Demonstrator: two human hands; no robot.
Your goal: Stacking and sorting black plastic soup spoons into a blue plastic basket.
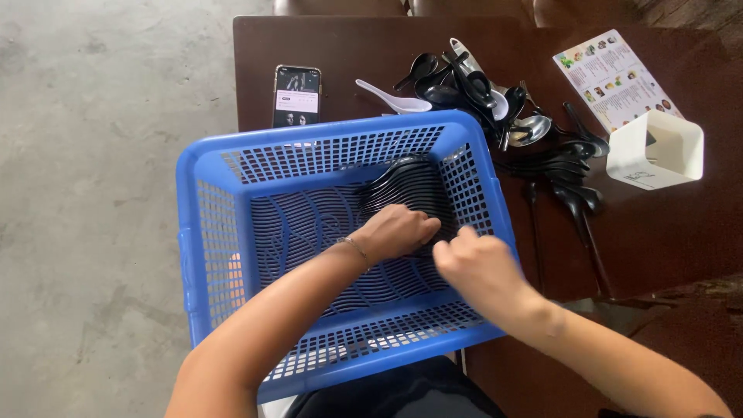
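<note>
- Here I am seeing black spoons (410,190) lying stacked in the far right corner of the blue basket (213,166).
- My left hand (398,231) is curling loosely over the near end of that stack, fingers touching it.
- My right hand (480,263) is hovering just beside it, fingers bent; I cannot tell what it is holding.
- More spoons (495,97) are lying on the brown table (665,224), near a phone (296,95), a white box (658,149) and a menu card (615,77).

Dark table (325,46), grey, perhaps concrete, floor (93,193)
</note>
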